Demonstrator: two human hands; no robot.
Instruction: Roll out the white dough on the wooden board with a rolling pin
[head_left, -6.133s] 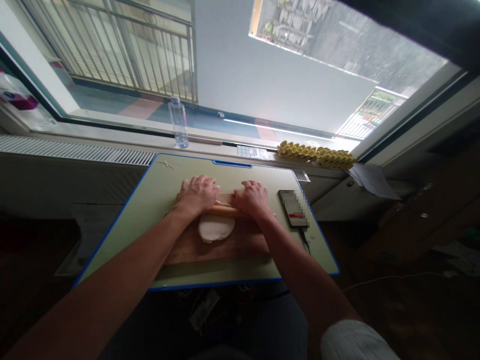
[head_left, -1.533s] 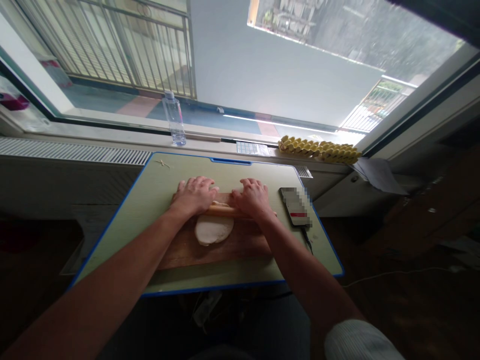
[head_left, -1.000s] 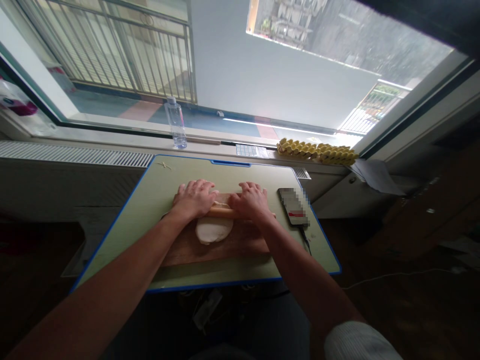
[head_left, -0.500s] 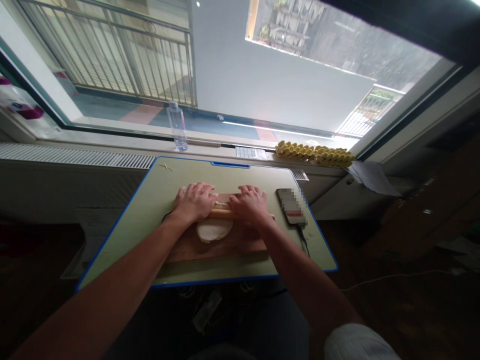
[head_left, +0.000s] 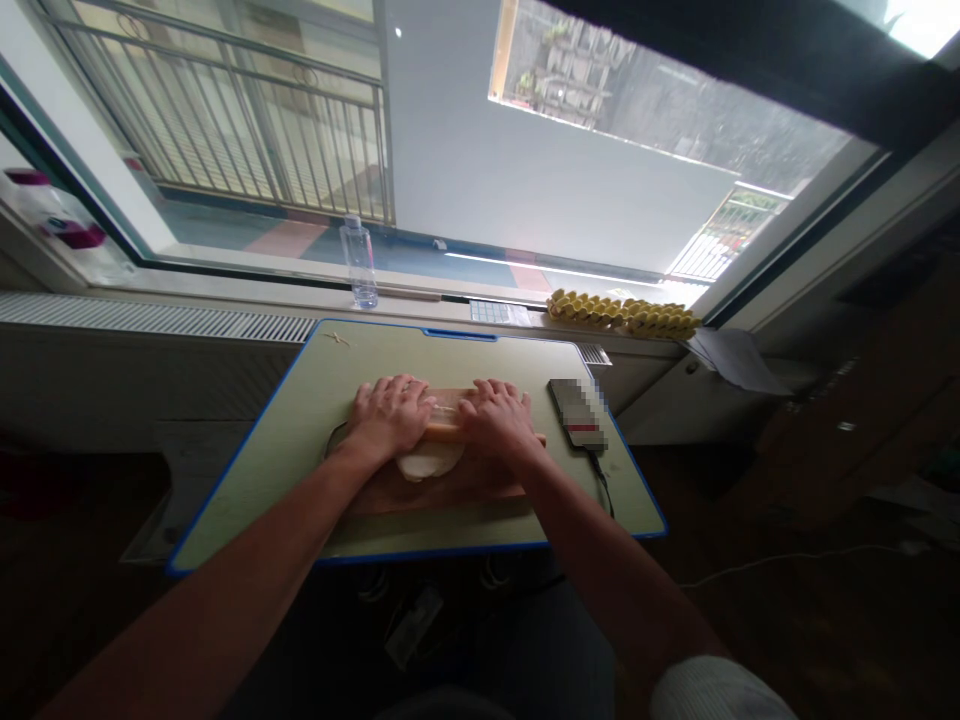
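A light wooden rolling pin (head_left: pixel 444 433) lies crosswise on a pale, flattened piece of dough (head_left: pixel 429 463). Beneath both is a brown wooden board (head_left: pixel 484 478). My left hand (head_left: pixel 394 410) rests over the left part of the pin, palm down and fingers pointing away from me. On the right part, my right hand (head_left: pixel 496 412) grips in the same way, and the pin's end sticks out past its wrist. Some dough shows between the hands beyond the pin; the rest of it is hidden under pin and hands.
The board lies on a small green table (head_left: pixel 262 470) with a blue edge. At its right is a phone (head_left: pixel 577 413) with a black cable. A clear bottle (head_left: pixel 360 265) and yellow egg trays (head_left: pixel 622 314) stand on the windowsill. Thin scraps (head_left: pixel 336 338) lie at the far left corner.
The rolling pin and both hands have shifted slightly toward me over the dough, covering a little more of its near part. The camera view has tilted slightly.
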